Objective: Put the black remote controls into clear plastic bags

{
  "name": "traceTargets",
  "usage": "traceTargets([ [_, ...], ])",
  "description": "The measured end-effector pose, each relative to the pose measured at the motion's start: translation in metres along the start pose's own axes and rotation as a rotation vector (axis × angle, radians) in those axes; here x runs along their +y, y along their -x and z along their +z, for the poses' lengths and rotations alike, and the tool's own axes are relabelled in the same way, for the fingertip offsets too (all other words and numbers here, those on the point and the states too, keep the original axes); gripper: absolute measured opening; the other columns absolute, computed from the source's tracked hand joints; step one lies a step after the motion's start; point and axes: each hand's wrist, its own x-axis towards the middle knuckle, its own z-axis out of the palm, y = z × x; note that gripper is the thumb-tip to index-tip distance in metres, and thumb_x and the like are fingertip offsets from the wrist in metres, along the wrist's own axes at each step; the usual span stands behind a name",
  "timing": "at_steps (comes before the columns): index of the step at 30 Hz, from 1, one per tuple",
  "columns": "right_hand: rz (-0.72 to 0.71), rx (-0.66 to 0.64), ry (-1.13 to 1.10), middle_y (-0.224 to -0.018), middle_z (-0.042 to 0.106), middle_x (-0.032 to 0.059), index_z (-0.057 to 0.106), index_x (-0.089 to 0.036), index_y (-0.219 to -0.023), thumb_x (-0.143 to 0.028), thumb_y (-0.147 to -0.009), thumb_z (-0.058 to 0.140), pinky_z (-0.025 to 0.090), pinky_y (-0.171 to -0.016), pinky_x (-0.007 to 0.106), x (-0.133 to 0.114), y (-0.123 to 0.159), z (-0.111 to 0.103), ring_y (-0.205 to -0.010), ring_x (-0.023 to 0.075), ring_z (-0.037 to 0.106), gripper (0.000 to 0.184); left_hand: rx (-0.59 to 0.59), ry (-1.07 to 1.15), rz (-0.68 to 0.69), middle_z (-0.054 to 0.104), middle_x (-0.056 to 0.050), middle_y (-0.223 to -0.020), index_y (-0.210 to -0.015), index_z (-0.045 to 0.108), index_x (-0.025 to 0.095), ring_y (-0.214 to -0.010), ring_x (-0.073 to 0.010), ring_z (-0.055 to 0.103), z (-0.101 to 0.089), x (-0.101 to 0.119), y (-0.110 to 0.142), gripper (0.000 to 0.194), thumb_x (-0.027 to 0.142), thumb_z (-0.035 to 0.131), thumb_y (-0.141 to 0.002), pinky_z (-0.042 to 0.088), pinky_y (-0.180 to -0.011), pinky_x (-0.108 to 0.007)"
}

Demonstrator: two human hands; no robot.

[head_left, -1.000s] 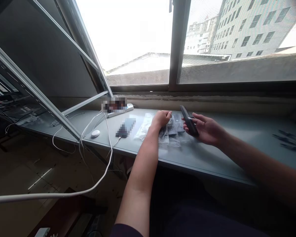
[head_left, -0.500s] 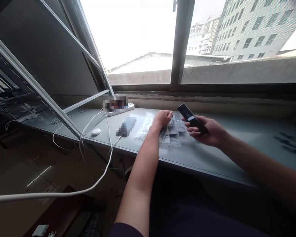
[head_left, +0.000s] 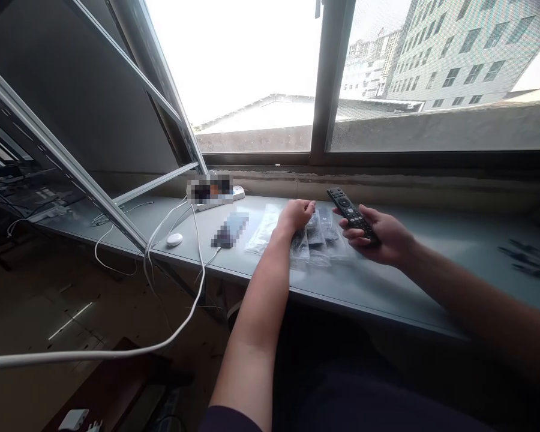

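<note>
A slim black remote control (head_left: 351,214) is held in my right hand (head_left: 382,235), its button side turned up and its far end pointing up and left. Fingers and thumb wrap around its lower part. My left hand (head_left: 296,216) is closed with curled fingers over the clear plastic bags (head_left: 315,243); whether it grips anything is hidden. Dark items show inside several of these bags, and a paler bag (head_left: 263,233) lies just left of the left wrist.
On the grey table (head_left: 387,294), a blurred-out device (head_left: 230,230) with a cable and a white round object (head_left: 174,240) lie to the left. Behind them is a white power strip (head_left: 238,193). White cables (head_left: 198,264) hang over the front edge. Dark slender items (head_left: 531,261) lie far right.
The remote control has turned in my right hand: its plain back with a pale label showed before, and its buttons show now. My left hand has stayed in place.
</note>
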Motion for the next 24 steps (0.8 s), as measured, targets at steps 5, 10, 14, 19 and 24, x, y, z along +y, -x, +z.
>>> traceTargets([
  [5,-0.008,0.015,0.003,-0.082,0.06,0.0039,0.071,-0.02,-0.133,-0.038,-0.119,0.049,0.053,-0.038,0.022,0.0013,0.0034,0.006,-0.056,0.0163,0.055,0.032,-0.003,-0.002,-0.001,0.087,-0.009,-0.096,-0.099,0.09,0.022,-0.093,-0.0249,0.078,-0.001,0.0014,0.001,0.051,0.044,0.048,-0.117,0.056,-0.093,-0.034],
  [10,0.002,0.136,0.046,-0.097,0.073,0.0112,0.07,-0.022,-0.132,-0.036,-0.117,0.057,0.065,-0.05,0.029,-0.0003,0.0021,0.0061,-0.072,0.0214,0.07,0.025,-0.012,0.003,-0.006,0.087,-0.009,-0.096,-0.1,0.09,0.022,-0.091,-0.0244,0.078,-0.0003,-0.0004,0.0004,0.051,0.045,0.048,-0.117,0.056,-0.091,-0.033],
  [14,-0.014,0.103,0.029,-0.113,0.078,0.0161,0.069,-0.023,-0.134,-0.041,-0.119,0.046,0.061,-0.045,0.029,-0.0002,-0.0015,0.0006,-0.072,0.0217,0.069,0.033,-0.005,0.007,0.004,0.087,-0.009,-0.095,-0.097,0.089,0.022,-0.091,-0.0247,0.078,0.0007,-0.0021,-0.0004,0.05,0.045,0.049,-0.117,0.056,-0.092,-0.034],
  [19,-0.012,-0.02,-0.001,-0.09,0.069,0.0078,0.071,-0.022,-0.132,-0.031,-0.114,0.057,0.059,-0.044,0.026,0.0013,0.0006,0.0019,-0.063,0.0189,0.061,0.025,-0.002,-0.001,0.013,0.087,-0.01,-0.097,-0.096,0.089,0.023,-0.093,-0.0256,0.079,0.0009,-0.002,-0.0004,0.051,0.046,0.049,-0.117,0.056,-0.093,-0.034],
  [24,-0.086,0.021,0.125,-0.09,0.071,0.005,0.073,-0.025,-0.124,-0.019,-0.108,0.068,0.071,-0.067,0.028,0.0016,-0.0009,-0.0012,-0.075,0.019,0.071,0.018,-0.013,-0.016,-0.013,0.088,-0.01,-0.099,-0.098,0.09,0.023,-0.096,-0.0257,0.08,-0.0001,-0.0004,0.0003,0.05,0.044,0.049,-0.117,0.057,-0.094,-0.034],
])
